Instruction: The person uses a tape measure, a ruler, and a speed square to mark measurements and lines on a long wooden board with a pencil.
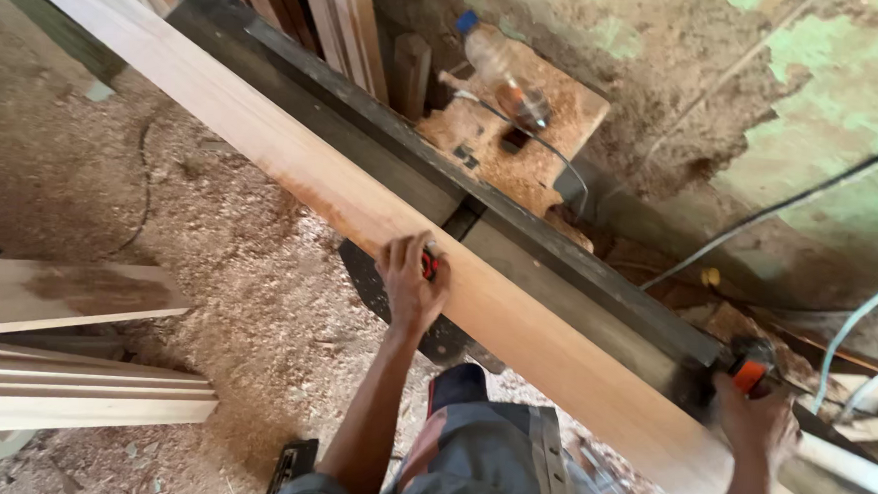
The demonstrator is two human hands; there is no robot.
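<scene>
Left hand (412, 281) lies flat on the long plank (361, 208), fingers together over a small red-and-black object (429, 266), apparently steadying the board. Right hand (755, 419), further along the same plank, is clamped round an orange-and-black power tool (743, 371) at the board's far edge; blurred. One plank spans the dark metal bench (559, 258). Beyond the left hand: one plastic bottle (503, 72). To its left: roughly four stacked boards (71, 398) on sawdust.
</scene>
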